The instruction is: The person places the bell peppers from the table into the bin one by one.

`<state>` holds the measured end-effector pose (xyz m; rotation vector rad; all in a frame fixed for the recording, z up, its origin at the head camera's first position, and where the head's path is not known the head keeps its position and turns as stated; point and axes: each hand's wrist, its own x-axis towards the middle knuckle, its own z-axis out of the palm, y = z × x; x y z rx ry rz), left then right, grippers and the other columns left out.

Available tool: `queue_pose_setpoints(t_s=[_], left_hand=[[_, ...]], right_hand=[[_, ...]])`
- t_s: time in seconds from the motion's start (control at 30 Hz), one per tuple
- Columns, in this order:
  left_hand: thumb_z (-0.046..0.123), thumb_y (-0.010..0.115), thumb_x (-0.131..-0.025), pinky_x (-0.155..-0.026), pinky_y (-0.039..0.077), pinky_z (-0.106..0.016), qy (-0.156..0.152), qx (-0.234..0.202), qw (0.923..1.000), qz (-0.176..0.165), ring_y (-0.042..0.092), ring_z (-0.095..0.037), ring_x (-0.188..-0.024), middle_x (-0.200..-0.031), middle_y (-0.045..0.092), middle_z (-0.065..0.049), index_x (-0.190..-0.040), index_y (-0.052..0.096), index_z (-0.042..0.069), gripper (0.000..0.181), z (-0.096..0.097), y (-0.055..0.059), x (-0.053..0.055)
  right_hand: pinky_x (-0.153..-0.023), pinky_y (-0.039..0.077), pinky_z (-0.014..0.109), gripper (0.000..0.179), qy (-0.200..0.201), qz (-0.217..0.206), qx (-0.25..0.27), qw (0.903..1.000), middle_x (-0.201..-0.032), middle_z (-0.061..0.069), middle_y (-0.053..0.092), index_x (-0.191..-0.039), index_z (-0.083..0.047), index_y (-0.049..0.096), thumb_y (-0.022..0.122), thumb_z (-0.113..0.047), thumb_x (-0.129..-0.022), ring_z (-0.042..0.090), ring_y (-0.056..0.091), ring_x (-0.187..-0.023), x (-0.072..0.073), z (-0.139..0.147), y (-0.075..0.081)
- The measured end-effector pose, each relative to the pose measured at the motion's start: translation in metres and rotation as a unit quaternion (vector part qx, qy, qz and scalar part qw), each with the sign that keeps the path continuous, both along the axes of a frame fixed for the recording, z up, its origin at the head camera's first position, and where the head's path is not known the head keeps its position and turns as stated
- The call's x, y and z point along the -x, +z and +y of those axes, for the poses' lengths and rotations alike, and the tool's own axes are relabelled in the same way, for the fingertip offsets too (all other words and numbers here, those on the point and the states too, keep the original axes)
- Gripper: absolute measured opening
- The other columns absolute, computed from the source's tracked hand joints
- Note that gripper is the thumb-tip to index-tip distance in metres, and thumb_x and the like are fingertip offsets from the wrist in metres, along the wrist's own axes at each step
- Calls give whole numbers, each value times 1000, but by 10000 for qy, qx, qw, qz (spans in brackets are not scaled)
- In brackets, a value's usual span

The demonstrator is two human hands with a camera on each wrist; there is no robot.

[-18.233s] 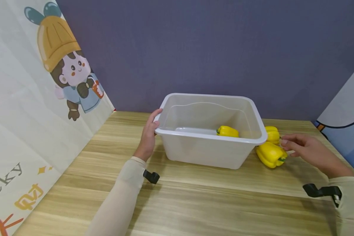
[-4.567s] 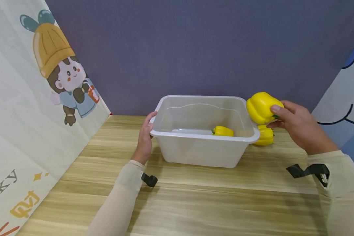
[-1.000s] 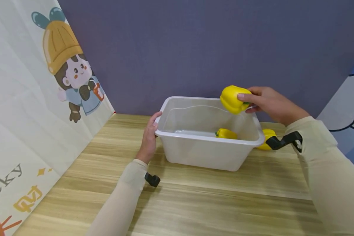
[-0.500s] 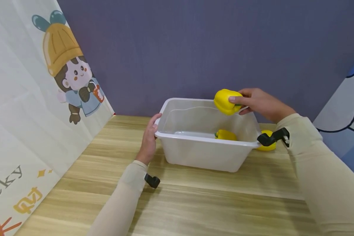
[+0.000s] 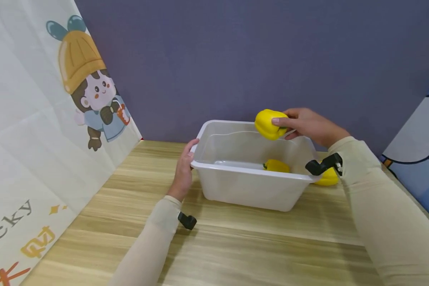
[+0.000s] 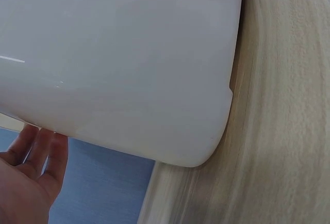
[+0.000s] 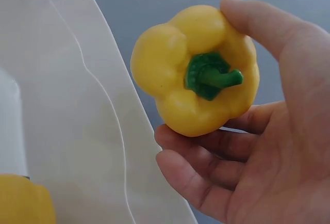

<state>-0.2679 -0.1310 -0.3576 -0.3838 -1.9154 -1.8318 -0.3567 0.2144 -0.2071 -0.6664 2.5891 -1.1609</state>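
My right hand [image 5: 309, 126] holds a yellow bell pepper [image 5: 268, 124] over the back right part of a pale plastic bin [image 5: 243, 186]. In the right wrist view, thumb and fingers pinch the held pepper [image 7: 170, 74] from opposite sides, its green stem facing the camera. At the bin's left end my left hand [image 5: 183, 171] grips the rim; the left wrist view shows its fingers [image 6: 56, 154] against the outer wall. Another yellow pepper [image 5: 277, 165] lies inside on the bin floor, partly hidden by the front rim.
A third yellow pepper [image 5: 328, 177] sits on the wooden table [image 5: 236, 246] just right of the bin, partly covered by the right wrist's black camera mount [image 5: 323, 164]. A dark blue-grey panel [image 5: 218, 59] stands behind the bin. Printed sheets line both sides.
My right hand took a pepper from the table at right, lifted it and carried it left over the bin. In the last second it moved slightly farther left. My left hand stays on the rim.
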Motion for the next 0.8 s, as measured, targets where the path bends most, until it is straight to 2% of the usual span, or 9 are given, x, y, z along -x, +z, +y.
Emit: queue_pose_setpoints(t_s=[0.13, 0.3, 0.53, 0.8], left_hand=[[29, 30, -95, -87, 42, -35, -38, 18, 10000, 10, 49, -47, -107, -120, 53, -32, -149, 44, 12, 58, -2, -1, -3], [28, 31, -96, -88, 42, -36, -105, 0, 9999, -9, 47, -48, -108, -120, 52, -33, -149, 44, 12, 57, -4, -1, -6], [32, 30, -97, -90, 41, -37, -148, -33, 9999, -39, 46, -50, -109, -121, 52, -34, -149, 44, 13, 57, -4, 1, -9], [33, 29, -97, -90, 42, -38, -137, 63, 9999, -16, 52, -37, -105, -122, 54, -31, -149, 44, 14, 57, -7, 1, -11]], right_hand=[[-90, 53, 35, 74, 19, -22, 103, 9999, -129, 13, 57, -139, -6, 51, 60, -62, -91, 33, 58, -111, -4, -9, -2], [-92, 52, 38, 75, 17, -45, 188, 9998, -129, 13, 56, -139, -5, 51, 61, -62, -91, 34, 56, -112, -9, -19, -5], [-92, 52, 38, 75, 14, -84, 270, 9996, -129, 13, 56, -140, -5, 50, 60, -61, -91, 34, 56, -112, -6, -26, -6], [-90, 53, 35, 74, 49, -91, 294, 9995, -127, 14, 57, -136, -4, 52, 61, -62, -91, 36, 55, -113, -6, -32, -7]])
